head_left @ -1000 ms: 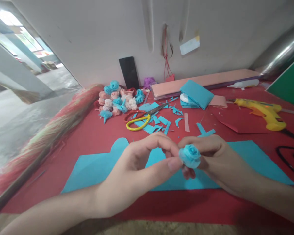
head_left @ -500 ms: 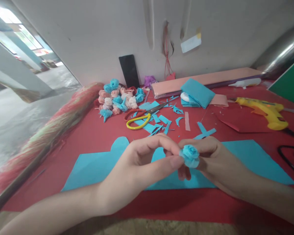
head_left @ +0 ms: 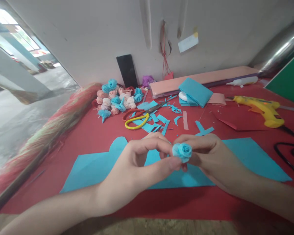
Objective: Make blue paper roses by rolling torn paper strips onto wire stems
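A small blue paper rose (head_left: 182, 152) is pinched between both my hands above a large blue paper sheet (head_left: 93, 166) on the red table (head_left: 93, 133). My left hand (head_left: 137, 169) grips the rose from the left with thumb and forefinger. My right hand (head_left: 210, 160) closes on it from the right, fingers curled round its base. The rose's spiral face points up toward me.
A heap of blue, pink and white paper roses (head_left: 115, 98) lies at the back left. Yellow-handled scissors (head_left: 139, 119) rest among blue paper scraps (head_left: 161, 122). A yellow glue gun (head_left: 262, 109) and black cord (head_left: 287, 153) lie right. Folded blue paper (head_left: 196, 91), a pink sheet stack (head_left: 210, 76) and a black phone (head_left: 127, 70) stand behind.
Both hands with the rose have shifted slightly left and up, and the rose looks tighter and smaller. The view has tilted a little.
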`<state>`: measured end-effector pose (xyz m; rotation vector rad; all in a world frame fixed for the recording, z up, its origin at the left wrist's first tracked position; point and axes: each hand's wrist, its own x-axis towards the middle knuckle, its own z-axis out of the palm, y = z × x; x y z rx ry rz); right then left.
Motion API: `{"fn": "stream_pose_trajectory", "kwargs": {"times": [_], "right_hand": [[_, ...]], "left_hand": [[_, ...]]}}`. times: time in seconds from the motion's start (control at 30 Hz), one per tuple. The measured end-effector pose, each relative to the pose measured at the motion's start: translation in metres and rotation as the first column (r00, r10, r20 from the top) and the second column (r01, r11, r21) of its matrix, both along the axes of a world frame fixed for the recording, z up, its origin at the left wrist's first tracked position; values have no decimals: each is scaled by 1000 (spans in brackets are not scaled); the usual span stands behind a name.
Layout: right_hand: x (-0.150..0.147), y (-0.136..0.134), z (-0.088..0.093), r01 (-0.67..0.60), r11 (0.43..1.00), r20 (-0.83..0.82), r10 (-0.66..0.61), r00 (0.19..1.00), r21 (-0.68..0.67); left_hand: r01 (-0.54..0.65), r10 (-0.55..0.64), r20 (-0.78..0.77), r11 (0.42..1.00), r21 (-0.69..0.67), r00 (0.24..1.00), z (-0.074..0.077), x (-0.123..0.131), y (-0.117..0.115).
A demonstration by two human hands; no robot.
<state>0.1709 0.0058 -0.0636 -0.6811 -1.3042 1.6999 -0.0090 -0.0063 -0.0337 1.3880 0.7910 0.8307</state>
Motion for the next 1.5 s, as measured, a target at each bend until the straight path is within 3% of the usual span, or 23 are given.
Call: {"fn": "stream_pose_trajectory", "kwargs": {"times": [0.23, 0.43, 0.7, 1.0, 1.4, 1.5], "right_hand": [[2, 0, -1, 47, 998, 24, -48, 999, 49], [-2, -1, 5, 114, 993, 21, -113, 993, -31], [-3, -6, 7, 179, 979, 51, -175, 983, -100], [-3, -6, 4, 239, 970, 59, -236, 970, -38], [-4, -6, 10, 311, 951, 84, -310, 947, 1], [-5, -7, 10, 298, 954, 70, -296, 953, -22]], "left_hand": [[-4, 6, 64, 1000, -30, 998, 0, 2, 3], [12, 2, 170, 997, -81, 985, -4, 3, 3], [-86, 89, 38, 992, -91, 995, -9, 1, 3], [-87, 122, 138, 969, -233, 983, -5, 4, 5], [-73, 94, 68, 962, -263, 993, -4, 3, 5], [-57, 91, 112, 959, -276, 989, -4, 4, 4]]}}
